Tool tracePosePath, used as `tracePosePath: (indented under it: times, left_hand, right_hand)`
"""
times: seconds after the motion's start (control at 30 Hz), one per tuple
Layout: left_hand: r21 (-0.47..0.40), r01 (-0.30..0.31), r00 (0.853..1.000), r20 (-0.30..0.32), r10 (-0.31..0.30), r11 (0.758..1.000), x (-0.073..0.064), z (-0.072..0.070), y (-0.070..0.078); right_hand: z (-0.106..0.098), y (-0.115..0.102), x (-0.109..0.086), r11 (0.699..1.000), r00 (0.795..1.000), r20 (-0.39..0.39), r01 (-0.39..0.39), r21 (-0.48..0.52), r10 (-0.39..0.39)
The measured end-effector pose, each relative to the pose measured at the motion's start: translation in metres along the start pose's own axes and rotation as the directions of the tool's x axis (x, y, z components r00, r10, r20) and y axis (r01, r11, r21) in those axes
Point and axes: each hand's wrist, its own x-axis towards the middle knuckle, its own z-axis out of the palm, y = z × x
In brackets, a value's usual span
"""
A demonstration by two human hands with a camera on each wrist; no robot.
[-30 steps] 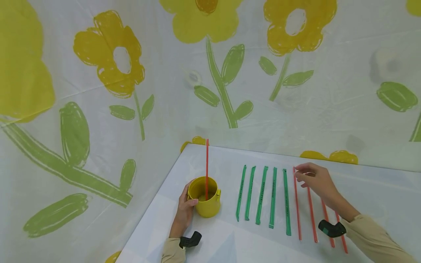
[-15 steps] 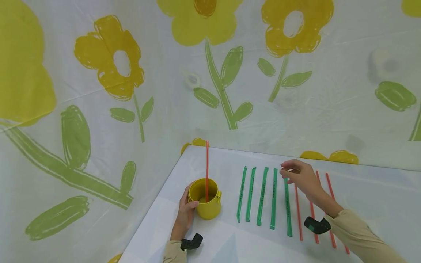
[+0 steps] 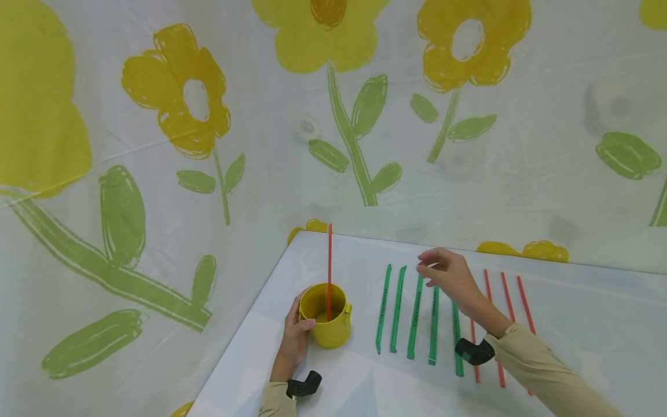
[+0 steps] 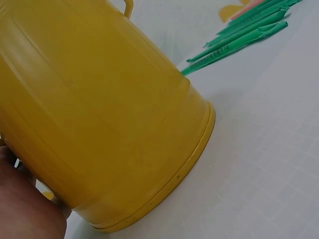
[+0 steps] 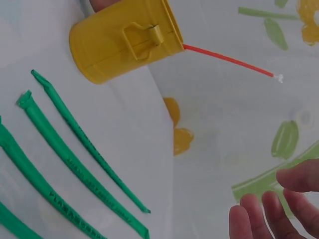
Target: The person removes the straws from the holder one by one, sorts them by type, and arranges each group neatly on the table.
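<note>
My left hand (image 3: 294,339) grips a small yellow bucket (image 3: 334,335) from its left side, the thumb over the rim. One red straw (image 3: 329,260) stands in the bucket and leans on its rim; it also pokes out in the right wrist view. My right hand (image 3: 452,279) hovers above the far ends of the green wrapped straws (image 3: 382,310), fingers loosely bent and thumb apart. Nothing shows between those fingers (image 5: 273,211) in the right wrist view. Several green straws lie in a row, with printed lettering on their wrappers.
Right of the green row lie several red straws (image 3: 508,296), partly hidden under my right forearm. A white table (image 3: 344,382) bears everything. Behind it hangs a pale cloth (image 3: 260,162) printed with yellow flowers, close to the table's back and left edges.
My right hand has moved left, from over the red straws to above the green ones. The left hand and the bucket have stayed put.
</note>
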Motion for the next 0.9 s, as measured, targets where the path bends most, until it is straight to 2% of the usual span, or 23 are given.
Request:
tracePosePath:
  times: [0.13, 0.37, 0.57, 0.9]
  left_hand:
    - [-0.004, -0.004, 1.000, 0.010, 0.004, 1.000, 0.000, 0.000, -0.001]
    - [-0.024, -0.003, 1.000, 0.007, 0.003, 1.000, 0.000, -0.001, 0.001]
    - [-0.013, -0.011, 1.000, 0.006, 0.011, 1.000, 0.001, -0.001, 0.000]
    - [-0.026, -0.021, 1.000, 0.007, 0.021, 0.999, -0.001, 0.001, -0.001]
  right_hand:
    - [0.008, -0.005, 0.002, 0.999, 0.999, 0.012, 0.029, 0.033, -0.030]
    - [0.022, -0.011, 0.008, 0.998, 0.999, 0.030, 0.024, 0.060, -0.026]
    - [0.034, -0.017, 0.017, 0.992, 0.997, 0.048, 0.054, 0.113, -0.060]
    - [0.066, -0.031, 0.028, 0.990, 0.997, 0.069, 0.037, 0.135, -0.047]
